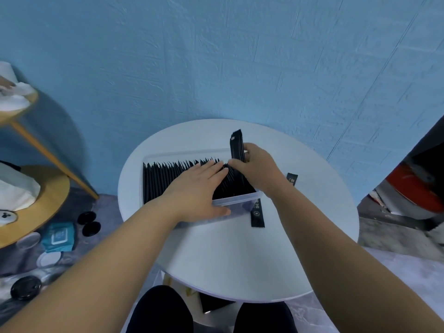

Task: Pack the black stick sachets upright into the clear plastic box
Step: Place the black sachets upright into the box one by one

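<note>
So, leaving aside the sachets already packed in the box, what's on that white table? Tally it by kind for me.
Clear box: 1
Loose sachets, lying flat: 2
Bundle of sachets, gripped in the right hand: 1
Total: 4

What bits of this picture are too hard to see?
Head view:
- Right end of the clear plastic box: behind the right hand.
- The held sachets: too thin to count.
- Some packed sachets: under the left hand.
- The loose sachet: print too small to read.
- A second sachet: partly behind the right forearm.
</note>
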Demonstrator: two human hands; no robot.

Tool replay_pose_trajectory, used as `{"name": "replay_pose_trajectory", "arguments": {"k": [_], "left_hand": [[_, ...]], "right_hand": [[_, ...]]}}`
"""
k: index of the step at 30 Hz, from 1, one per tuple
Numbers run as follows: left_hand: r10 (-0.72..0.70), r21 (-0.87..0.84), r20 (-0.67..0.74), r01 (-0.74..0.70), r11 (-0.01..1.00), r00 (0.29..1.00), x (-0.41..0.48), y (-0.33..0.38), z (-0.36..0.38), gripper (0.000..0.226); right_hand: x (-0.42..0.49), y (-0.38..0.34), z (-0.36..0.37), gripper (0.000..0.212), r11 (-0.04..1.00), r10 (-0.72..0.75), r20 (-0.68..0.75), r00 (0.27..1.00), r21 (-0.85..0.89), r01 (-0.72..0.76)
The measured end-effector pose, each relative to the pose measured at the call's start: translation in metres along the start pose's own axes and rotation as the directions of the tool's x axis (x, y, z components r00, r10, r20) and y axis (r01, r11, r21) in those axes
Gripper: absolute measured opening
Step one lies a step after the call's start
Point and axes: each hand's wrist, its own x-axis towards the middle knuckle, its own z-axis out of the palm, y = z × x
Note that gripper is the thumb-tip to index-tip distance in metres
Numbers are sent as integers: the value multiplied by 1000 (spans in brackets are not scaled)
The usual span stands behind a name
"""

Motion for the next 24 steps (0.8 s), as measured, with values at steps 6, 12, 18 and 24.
{"name": "replay_pose_trajectory", "arguments": {"k": [6, 12, 18, 24], "left_hand": [[6, -20, -19, -6, 1000, 1000, 1, -1, 2, 91], [-1, -9, -11, 1, 1000, 1000, 1, -1, 2, 91], [1, -7, -8, -2, 1000, 1000, 2, -1, 2, 92], [0, -1, -6, 0, 1000, 1000, 0, 0, 1, 91]], "right_hand": [[-3, -6, -13, 21, 953, 12, 135, 991, -302, 30], [2, -5, -13, 21, 906, 64, 163, 984, -424, 11], [-5, -2, -9, 51, 908, 60, 141, 988, -419, 5], [-19, -7, -14, 30, 880, -9, 183, 983, -465, 95]]}}
